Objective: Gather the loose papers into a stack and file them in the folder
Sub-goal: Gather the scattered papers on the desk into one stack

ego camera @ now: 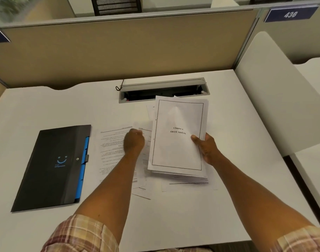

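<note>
In the head view, the right hand gripped a partly gathered stack of papers by its right edge, thumb on the top sheet and fingers underneath, holding it raised and tilted above the white desk. The top page carried a thin black border and the words "Chapter 4 SWOT Analysis". The left hand was curled closed over the loose sheets lying just left of the stack, seemingly pinching one by its upper corner, though the fingertips were hidden. More printed pages lay flat beneath and in front of the stack, overlapping at odd angles.

The sheets looked thin, light and limp; the held stack already bowed along its middle, so it would likely sag or fan out unless supported from below or squeezed along one long edge. Single pages lying flat would probably be easiest to lift at a corner.

The black folder, closed, with blue tabs along its right edge, lay on the desk well left of the papers.
</note>
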The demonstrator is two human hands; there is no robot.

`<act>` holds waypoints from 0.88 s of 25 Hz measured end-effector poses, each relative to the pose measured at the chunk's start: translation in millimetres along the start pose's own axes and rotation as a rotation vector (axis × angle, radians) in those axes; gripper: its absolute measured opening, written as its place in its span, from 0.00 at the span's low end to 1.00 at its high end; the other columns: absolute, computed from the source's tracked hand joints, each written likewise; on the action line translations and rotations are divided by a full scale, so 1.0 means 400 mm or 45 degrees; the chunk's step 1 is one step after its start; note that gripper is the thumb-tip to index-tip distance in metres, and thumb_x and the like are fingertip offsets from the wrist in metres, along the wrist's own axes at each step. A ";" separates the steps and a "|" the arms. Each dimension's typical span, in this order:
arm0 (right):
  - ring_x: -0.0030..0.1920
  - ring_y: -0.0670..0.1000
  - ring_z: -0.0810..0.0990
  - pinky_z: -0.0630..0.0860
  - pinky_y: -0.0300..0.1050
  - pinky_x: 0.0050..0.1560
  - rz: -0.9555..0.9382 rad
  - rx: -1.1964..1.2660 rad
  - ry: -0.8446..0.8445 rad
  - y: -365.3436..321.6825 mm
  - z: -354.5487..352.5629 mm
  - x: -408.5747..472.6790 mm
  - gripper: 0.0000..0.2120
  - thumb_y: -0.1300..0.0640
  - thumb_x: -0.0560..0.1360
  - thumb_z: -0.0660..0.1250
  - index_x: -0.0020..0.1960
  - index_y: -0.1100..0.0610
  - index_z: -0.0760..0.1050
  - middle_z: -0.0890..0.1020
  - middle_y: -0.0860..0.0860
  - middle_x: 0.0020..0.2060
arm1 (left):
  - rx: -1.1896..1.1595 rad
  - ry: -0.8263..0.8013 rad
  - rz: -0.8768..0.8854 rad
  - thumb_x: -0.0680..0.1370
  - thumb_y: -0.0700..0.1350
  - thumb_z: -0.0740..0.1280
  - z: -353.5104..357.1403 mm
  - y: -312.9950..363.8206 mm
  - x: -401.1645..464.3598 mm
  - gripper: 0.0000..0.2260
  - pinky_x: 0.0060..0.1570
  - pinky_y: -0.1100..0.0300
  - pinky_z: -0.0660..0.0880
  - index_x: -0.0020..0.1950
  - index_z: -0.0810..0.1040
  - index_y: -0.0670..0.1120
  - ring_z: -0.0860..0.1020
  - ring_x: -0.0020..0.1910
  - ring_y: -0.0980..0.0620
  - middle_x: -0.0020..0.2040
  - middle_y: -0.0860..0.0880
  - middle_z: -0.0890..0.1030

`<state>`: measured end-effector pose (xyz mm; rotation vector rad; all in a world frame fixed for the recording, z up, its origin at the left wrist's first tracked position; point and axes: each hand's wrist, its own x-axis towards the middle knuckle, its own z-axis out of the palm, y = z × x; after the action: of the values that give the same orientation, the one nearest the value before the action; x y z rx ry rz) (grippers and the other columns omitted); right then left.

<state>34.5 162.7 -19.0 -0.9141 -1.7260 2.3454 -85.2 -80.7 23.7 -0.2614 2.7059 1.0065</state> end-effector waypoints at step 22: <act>0.48 0.57 0.84 0.80 0.54 0.51 0.038 -0.147 0.277 0.068 0.037 -0.088 0.09 0.59 0.74 0.72 0.54 0.53 0.78 0.84 0.55 0.50 | 0.445 -0.004 -0.499 0.67 0.59 0.76 -0.181 -0.288 0.029 0.34 0.64 0.40 0.67 0.65 0.73 0.41 0.70 0.67 0.36 0.69 0.37 0.69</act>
<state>63.0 126.0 -26.4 -1.1716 -1.7844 2.0900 -79.4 -215.5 2.4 -0.6832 2.6184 0.4177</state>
